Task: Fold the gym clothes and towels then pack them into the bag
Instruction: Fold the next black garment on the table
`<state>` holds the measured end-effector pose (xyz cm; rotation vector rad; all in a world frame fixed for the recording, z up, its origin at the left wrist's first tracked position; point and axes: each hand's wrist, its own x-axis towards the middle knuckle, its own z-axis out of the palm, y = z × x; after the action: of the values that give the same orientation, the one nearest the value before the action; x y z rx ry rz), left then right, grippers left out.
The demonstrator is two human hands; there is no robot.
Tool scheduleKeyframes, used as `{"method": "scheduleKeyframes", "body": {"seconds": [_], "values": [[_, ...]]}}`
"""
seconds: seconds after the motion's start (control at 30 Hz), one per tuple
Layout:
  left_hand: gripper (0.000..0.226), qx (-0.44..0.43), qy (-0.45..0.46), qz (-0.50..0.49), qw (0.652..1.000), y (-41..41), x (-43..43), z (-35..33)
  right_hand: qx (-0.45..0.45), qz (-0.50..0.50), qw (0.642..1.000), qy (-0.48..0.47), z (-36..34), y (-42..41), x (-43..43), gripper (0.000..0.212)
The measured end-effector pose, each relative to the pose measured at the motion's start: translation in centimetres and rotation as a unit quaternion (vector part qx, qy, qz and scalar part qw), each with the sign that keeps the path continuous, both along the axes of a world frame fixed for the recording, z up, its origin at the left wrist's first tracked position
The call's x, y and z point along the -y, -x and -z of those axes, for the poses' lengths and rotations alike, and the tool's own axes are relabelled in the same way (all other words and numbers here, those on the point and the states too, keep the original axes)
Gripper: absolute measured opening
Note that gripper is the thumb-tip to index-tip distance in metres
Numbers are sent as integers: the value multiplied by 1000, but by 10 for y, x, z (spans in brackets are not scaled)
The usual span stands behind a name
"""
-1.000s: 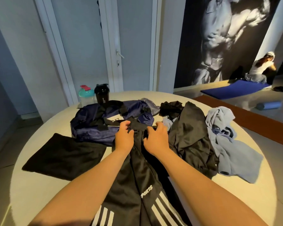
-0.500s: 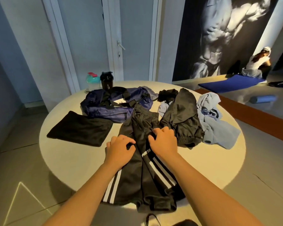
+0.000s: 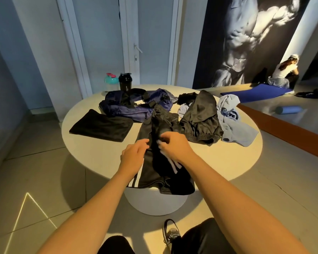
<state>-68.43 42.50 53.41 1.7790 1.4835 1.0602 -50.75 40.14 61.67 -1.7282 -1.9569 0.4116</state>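
Observation:
Black track pants (image 3: 154, 173) with white stripes lie lengthwise on the round table (image 3: 92, 153), their cuffs hanging over the near edge. My left hand (image 3: 133, 158) rests on the left leg of the pants with curled fingers. My right hand (image 3: 174, 147) pinches the fabric of the right leg near the white print. The navy gym bag (image 3: 125, 107) lies at the back left of the table. A folded black cloth (image 3: 101, 125) lies left of the pants. A black garment (image 3: 200, 118) and a light blue towel (image 3: 233, 125) lie in a heap on the right.
A teal bottle (image 3: 111, 82) and a black shaker (image 3: 125, 81) stand at the table's far edge by the door. A person (image 3: 285, 72) sits by a blue mat (image 3: 255, 92) at the back right. My shoe (image 3: 170, 233) is on the floor under the table's near edge.
Both hands have slid from the waistband down the pants toward me. The camera has pulled back, so the whole table and the floor now show.

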Motion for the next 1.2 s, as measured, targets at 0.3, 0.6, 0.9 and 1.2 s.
{"method": "scheduleKeyframes", "body": {"seconds": [0.3,0.6,0.9,1.2], "values": [[31,-10,19,29,999,4,7,2,-70,48,996,14,63,-1,20,33],[44,65,4,-77,995,20,2,2,-52,-9,997,61,83,-13,16,55],[39,-87,21,48,995,7,4,2,101,-115,970,188,70,-36,20,90],[74,-104,60,0,993,12,11,-1,124,-13,991,50,96,-38,26,76]]}}
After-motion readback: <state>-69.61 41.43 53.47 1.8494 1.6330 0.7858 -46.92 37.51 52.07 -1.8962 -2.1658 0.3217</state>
